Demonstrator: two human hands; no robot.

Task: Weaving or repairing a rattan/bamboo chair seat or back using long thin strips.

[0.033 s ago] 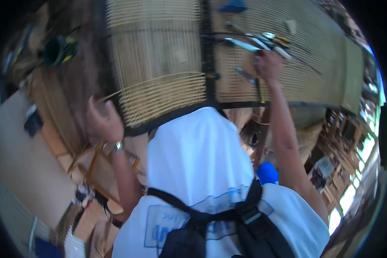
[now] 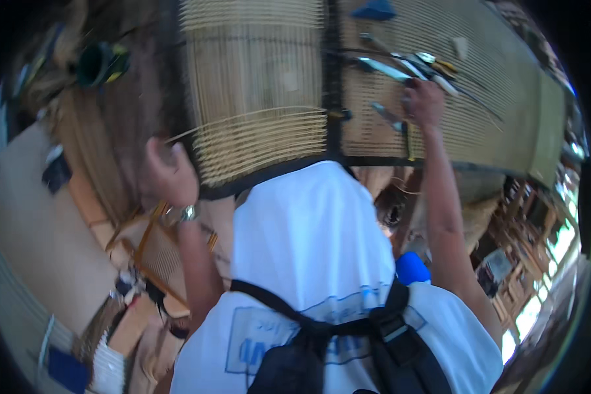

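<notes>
A woven cane panel [image 2: 262,151] in a dark frame lies before me, its lower band tightly woven and its middle holding lengthwise strands. One pale cane strand [image 2: 197,128] crosses the weave and sticks out past the left frame edge. My left hand [image 2: 172,172] is by that loose end, thumb and fingers apart, with a watch [image 2: 188,213] on the wrist. Over on the right, my right hand [image 2: 425,104] has its fingers curled down at a cluster of hand tools [image 2: 433,69]; whatever it grips is blurred and partly hidden. A short blade-like tool [image 2: 387,116] lies just left of this hand.
A blue object [image 2: 373,9] sits on the ribbed right panel [image 2: 505,98]. At the far left stands a dark green container [image 2: 93,64]. A wooden frame with a woven seat [image 2: 161,256] is on the floor below my left arm. Wooden furniture parts [image 2: 528,262] crowd the right.
The whole scene has shifted slightly right in view. Both hands keep about the same places, the left by the strand's end and the right at the tools.
</notes>
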